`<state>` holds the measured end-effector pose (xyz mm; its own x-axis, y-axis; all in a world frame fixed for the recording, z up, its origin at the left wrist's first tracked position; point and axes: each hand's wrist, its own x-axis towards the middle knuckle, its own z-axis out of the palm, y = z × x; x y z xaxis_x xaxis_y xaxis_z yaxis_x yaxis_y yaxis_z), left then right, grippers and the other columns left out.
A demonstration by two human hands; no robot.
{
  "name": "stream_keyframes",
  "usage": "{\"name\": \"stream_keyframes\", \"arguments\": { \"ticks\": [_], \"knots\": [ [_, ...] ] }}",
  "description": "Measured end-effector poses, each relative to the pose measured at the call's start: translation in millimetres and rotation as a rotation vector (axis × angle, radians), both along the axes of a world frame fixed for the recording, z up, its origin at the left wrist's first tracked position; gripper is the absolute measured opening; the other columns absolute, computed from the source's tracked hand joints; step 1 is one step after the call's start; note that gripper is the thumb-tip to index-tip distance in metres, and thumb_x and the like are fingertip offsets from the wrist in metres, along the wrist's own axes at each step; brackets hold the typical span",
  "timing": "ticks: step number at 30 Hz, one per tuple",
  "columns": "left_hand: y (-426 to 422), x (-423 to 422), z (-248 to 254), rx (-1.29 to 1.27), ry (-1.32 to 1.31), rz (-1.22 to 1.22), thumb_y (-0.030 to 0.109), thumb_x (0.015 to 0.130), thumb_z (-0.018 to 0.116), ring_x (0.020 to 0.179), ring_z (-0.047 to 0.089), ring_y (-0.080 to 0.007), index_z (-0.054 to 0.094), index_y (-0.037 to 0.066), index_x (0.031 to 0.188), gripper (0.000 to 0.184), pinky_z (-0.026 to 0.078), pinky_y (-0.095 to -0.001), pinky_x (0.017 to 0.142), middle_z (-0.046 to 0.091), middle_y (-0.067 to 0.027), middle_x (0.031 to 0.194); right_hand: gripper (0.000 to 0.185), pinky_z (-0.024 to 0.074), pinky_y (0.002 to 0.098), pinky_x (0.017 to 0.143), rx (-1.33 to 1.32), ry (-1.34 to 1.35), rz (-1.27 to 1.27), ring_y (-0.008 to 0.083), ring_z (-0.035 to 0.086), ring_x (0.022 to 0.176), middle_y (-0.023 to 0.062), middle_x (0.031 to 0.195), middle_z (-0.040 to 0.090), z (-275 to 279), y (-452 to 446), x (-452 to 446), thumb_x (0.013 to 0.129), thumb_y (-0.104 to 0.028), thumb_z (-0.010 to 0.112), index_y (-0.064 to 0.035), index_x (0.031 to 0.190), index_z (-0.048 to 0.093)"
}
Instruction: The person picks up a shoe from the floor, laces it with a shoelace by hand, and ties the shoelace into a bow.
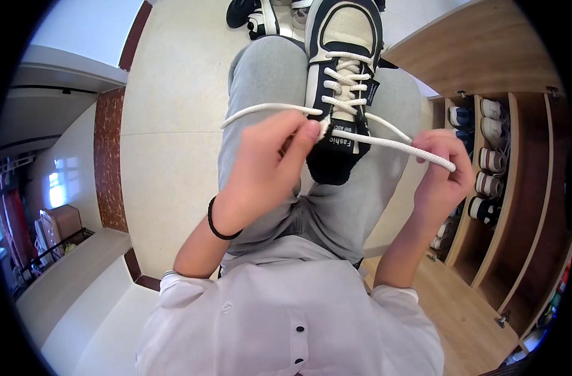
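Observation:
A black and cream sneaker (344,31) rests across my lap, its toe pointing away from me. White shoelace (346,78) criss-crosses its front, and the black tongue (339,160) sticks out toward me. My left hand (270,166) is closed beside the tongue, thumb and finger pinching the sneaker's upper edge near the top eyelets. To the right, my right hand (446,166) has its fingers closed on the lace, whose thick end lies across them. One lace section runs left over my thigh. What is under my left fingers is partly hidden.
More shoes (254,19) stand on the tiled floor (167,150) beyond my knees. At the right is a wooden shoe cabinet (511,182) with several shoes on its shelves and its door panels (467,50) swung open. A pinkish box (63,225) sits on a ledge at the left.

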<state>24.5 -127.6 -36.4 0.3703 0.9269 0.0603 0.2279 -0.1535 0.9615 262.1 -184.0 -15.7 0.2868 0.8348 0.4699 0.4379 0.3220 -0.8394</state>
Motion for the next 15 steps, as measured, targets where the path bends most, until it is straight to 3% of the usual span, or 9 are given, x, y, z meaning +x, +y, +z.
{"name": "stream_keyframes", "arguments": {
  "ticks": [3,8,11,15],
  "knots": [
    [0.0,-8.9,-2.8,0.054,0.027,0.097,0.014,0.101,0.063,0.054,0.044,-0.0122,0.061,-0.002,0.086,0.022,0.036,-0.0299,0.051,0.052,-0.0078,0.064,0.005,0.0429,0.0184,0.059,-0.044,0.250,0.075,0.0087,0.059,0.065,0.0091,0.084,0.070,13.3,7.7,-6.7,0.093,-0.001,0.068,0.0036,0.091,0.067],
    [5.6,-41.4,-17.8,-0.001,-0.005,0.356,0.016,0.103,0.061,0.057,0.042,-0.0062,0.062,-0.001,0.081,0.027,0.033,-0.0249,0.052,0.052,0.0011,0.063,0.010,0.0414,0.0190,0.058,-0.072,0.255,0.088,0.0060,0.055,0.064,0.0071,0.083,0.069,17.1,26.5,-15.8,0.086,0.006,0.074,0.0022,0.092,0.067],
    [11.6,-69.8,-42.2,-0.046,0.029,0.472,0.020,0.104,0.059,0.058,0.041,-0.0032,0.061,0.001,0.078,0.032,0.032,-0.0226,0.052,0.052,0.0049,0.065,0.018,0.0381,0.0203,0.060,-0.047,0.089,0.119,0.0044,0.052,0.069,-0.0003,0.084,0.070,13.9,36.3,-18.5,0.078,0.003,0.078,-0.0016,0.095,0.072],
    [9.6,-102.1,-73.0,-0.110,0.073,0.542,0.025,0.106,0.057,0.057,0.040,-0.0027,0.058,0.002,0.075,0.038,0.031,-0.0229,0.051,0.051,0.0040,0.065,0.016,0.0381,0.0202,0.061,-0.144,-0.113,0.153,0.0045,0.054,0.069,-0.0013,0.083,0.071,25.1,37.8,-25.7,0.075,0.001,0.079,-0.0043,0.090,0.075]
  ]
}}
